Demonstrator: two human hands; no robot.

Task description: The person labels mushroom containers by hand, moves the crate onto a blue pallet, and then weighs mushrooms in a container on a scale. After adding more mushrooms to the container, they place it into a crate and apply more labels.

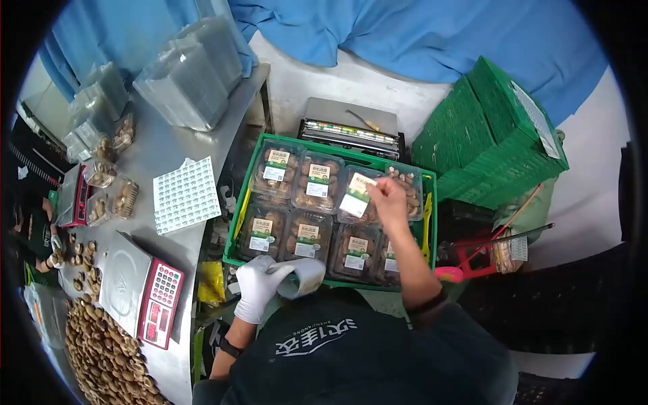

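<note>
My left hand [255,289], in a white glove, is closed on a roll of labels [305,275] at the crate's near edge. My bare right hand [391,201] pinches the corner of a green and white label [356,197] over a clear mushroom pack in the back row. Beneath both hands is a green crate [244,196] holding two rows of clear packs of mushrooms. A labelled pack [317,181] sits left of my right hand. The mushroom pack [407,179] in the back right corner shows no label; my hand covers part of it.
On the metal table [192,260] at left are a scale [152,290], a label sheet [187,194], loose mushrooms [108,358] and stacked clear containers [192,81]. A wrapping machine [351,128] stands behind the crate, stacked green crates [482,135] at right. Another person's gloved hand [57,253] is far left.
</note>
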